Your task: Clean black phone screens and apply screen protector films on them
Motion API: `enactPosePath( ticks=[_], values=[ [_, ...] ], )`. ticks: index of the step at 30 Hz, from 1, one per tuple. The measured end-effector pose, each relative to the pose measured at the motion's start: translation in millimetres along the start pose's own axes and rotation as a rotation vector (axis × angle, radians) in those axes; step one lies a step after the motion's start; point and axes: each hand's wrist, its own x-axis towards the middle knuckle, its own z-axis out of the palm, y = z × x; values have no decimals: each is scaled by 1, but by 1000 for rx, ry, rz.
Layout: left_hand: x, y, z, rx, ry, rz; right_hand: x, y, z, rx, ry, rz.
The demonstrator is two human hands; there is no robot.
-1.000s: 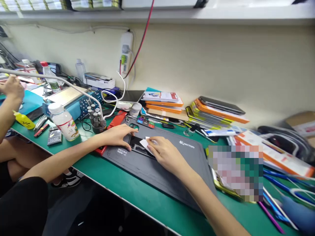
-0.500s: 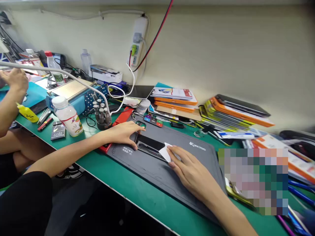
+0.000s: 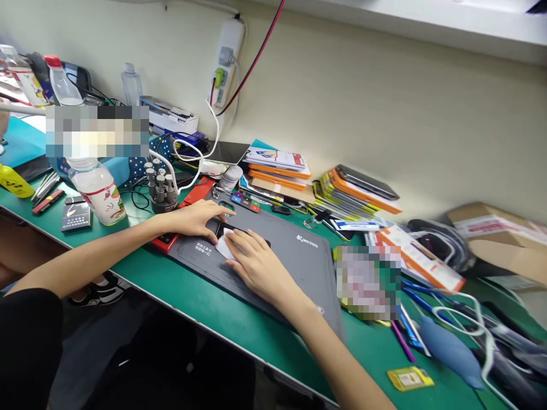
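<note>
Bench: green top [image 3: 205, 302], long, set against a bare cream wall [image 3: 384, 114]. White power strip [image 3: 226, 51] fixed upright on the wall, red cable [image 3: 256, 57] running up past it.

Grey work mat [image 3: 299, 267] lies at the front edge. On its left part, a dark phone [image 3: 221, 230], mostly covered by the hands.

Left hand [image 3: 196, 219]: flat, fingers loosely spread, fingertips resting on the phone's left end; grips nothing.

Right hand [image 3: 252, 265]: palm down, fingers stretched out, pressing a small white wipe [image 3: 223, 247] onto the phone's left end, just beside the left fingertips.

Clutter: plastic bottle [image 3: 97, 188] and a round bit holder [image 3: 159, 191] left of the mat. Stacks of orange-edged packets [image 3: 359, 193] along the wall behind it. Blue dust blower [image 3: 448, 350] far right, well apart.
</note>
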Motion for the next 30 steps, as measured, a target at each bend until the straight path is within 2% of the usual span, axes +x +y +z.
enactPosePath(
  ticks=[2,4,8,11,13,15,17,20,22,26,30],
  values=[
    [0,-1,-3,-5,35,4,14,-2,-2,-16,-8,-31],
    [0,0,-6,-1,127,-34,11,2,-5,-18,-6,-57],
    [-1,11,-8,48,348,-157,-40,23,-4,29,63,-54],
    [-2,19,-8,103,395,-253,-82,38,-5,36,135,36],
    [-1,21,-8,172,399,-296,-95,47,-10,35,141,75],
    [-1,22,-8,244,396,-308,-93,57,-15,28,118,109],
    [0,22,-9,279,409,-307,-83,70,-18,18,127,211],
    [-1,24,-12,263,433,-345,-64,84,-13,71,340,564],
    [-2,26,-13,230,433,-400,-57,85,-5,143,447,690],
    [-2,29,-14,194,407,-438,-58,76,7,188,412,761],
    [1,28,-13,261,422,-413,-64,74,4,193,428,724]
  ],
)
